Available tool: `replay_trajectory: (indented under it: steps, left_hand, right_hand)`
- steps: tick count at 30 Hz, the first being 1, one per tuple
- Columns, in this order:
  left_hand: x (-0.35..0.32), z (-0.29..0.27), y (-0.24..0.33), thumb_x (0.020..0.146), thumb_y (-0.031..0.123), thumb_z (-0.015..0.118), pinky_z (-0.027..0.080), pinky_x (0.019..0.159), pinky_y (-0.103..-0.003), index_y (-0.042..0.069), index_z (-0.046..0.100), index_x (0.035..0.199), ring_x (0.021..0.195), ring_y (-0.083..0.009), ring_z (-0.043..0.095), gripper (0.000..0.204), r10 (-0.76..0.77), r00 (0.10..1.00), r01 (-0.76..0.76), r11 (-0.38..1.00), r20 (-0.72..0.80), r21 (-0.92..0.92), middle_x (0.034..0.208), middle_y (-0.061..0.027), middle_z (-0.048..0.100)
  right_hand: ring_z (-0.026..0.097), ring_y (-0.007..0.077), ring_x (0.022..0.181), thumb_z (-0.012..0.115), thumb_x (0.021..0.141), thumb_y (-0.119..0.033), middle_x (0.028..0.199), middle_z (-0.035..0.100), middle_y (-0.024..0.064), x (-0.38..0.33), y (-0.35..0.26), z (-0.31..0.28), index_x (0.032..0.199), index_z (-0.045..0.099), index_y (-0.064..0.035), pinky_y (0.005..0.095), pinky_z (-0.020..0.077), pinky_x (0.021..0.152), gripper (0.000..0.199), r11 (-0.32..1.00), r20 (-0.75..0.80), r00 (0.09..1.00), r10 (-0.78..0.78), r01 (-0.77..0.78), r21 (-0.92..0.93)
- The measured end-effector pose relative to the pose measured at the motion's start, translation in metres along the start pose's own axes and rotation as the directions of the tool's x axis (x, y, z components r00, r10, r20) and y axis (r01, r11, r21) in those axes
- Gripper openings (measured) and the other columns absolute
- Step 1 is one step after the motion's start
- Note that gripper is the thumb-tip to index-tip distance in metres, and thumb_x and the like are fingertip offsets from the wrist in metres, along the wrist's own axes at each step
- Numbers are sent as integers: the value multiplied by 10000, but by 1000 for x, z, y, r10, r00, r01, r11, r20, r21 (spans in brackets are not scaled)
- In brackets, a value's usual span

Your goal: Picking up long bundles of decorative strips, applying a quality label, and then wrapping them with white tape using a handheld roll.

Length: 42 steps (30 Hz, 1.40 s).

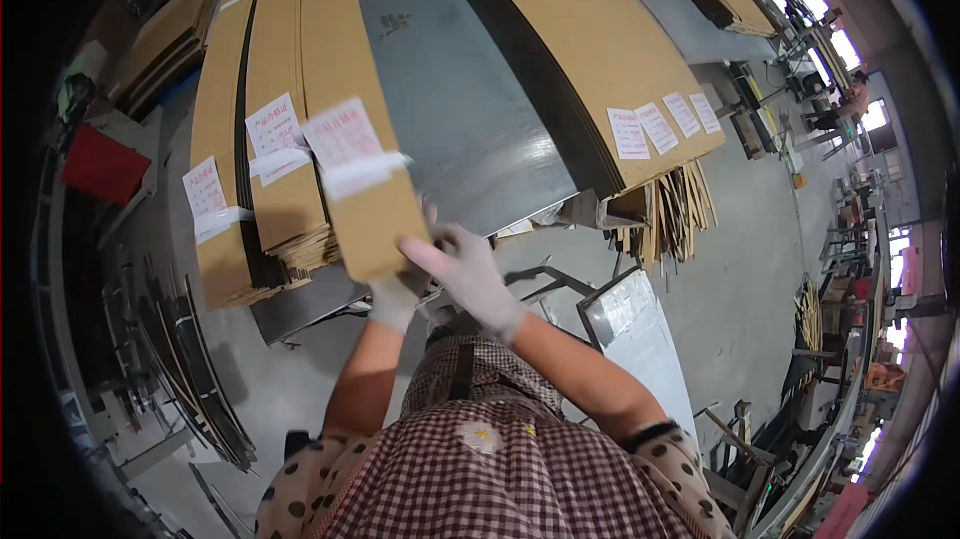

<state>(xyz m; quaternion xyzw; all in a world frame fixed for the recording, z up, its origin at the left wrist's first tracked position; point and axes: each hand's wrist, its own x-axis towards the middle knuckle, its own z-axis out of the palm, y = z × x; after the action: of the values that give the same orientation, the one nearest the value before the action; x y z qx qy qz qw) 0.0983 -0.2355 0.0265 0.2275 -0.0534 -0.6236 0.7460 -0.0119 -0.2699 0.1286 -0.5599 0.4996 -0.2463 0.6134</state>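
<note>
A long bundle of tan board strips [372, 224] lies tilted toward me, bound by a white strap [362, 175] over a white label with red print. My right hand [468, 274], in a pale glove, is closed on the bundle's near right edge, thumb on top. Below the near end is my left hand [396, 304], also gloved, holding it from underneath; its fingers are hidden by the boards. Left of it lie two similar labelled stacks, a middle bundle [285, 201] and an outer bundle [218, 259]. All of these rest on a grey metal-topped table [450, 99].
A wide stack of tan boards [590, 49] with several labels lies to the right. Thin wood strips [680, 209] hang below its near end. A wrapped pale panel [640, 329] stands near my right arm. A red box [105, 164] is at far left, and another person [855, 94] is far off right.
</note>
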Motion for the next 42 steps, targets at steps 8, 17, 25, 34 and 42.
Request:
replay_trajectory:
  steps: [8, 17, 25, 34, 42]
  left_hand:
    - [-89, -71, -82, 919, 689, 455, 269, 1180, -527, 97, 375, 1529, 1453, -312, 339, 854, -417, 894, 305, 833, -163, -462, 1576, -123, 367]
    - [-2, 43, -179, 1029, 290, 502, 431, 1058, -408, 42, 574, 1357, 1183, -238, 580, 417, 52, 998, -11, 639, -29, 769, 1358, -122, 586]
    - [156, 192, -250, 959, 247, 561, 293, 1149, -483, 29, 589, 1324, 1329, -347, 450, 426, -196, 668, -617, -686, 718, 386, 1396, -170, 553]
    - [220, 199, -298, 955, 313, 544, 282, 1137, -504, 68, 551, 1342, 1335, -361, 407, 458, -293, 703, -486, -863, 648, 137, 1394, -137, 535]
    - [199, 229, -279, 977, 333, 515, 274, 1129, -565, 40, 540, 1346, 1335, -412, 422, 472, -347, 667, -648, -707, 660, 283, 1431, -155, 506]
  right_hand:
    - [606, 142, 1035, 685, 936, -227, 1049, 672, 67, 9, 40, -44, 1196, 645, 45, 279, 491, 930, 378, 977, 200, 980, -10, -33, 211]
    - [667, 198, 972, 634, 897, -104, 946, 683, 128, -201, 310, -419, 1089, 694, -11, 341, 545, 817, 221, 565, -454, 890, -44, -352, -746]
    - [569, 298, 1232, 487, 881, -744, 1258, 654, 207, -271, 474, -529, 1288, 629, 29, 418, 393, 1061, 885, 640, -151, 630, 762, -768, 26]
    - [656, 196, 950, 578, 956, -496, 1025, 727, 113, -203, 377, -539, 1088, 708, 25, 354, 502, 860, 553, 808, -412, 736, 537, -589, 0]
    - [688, 208, 862, 486, 1003, -285, 917, 707, 99, 39, 198, -388, 1100, 683, -8, 323, 535, 744, 353, 694, -569, 757, 321, 221, 685]
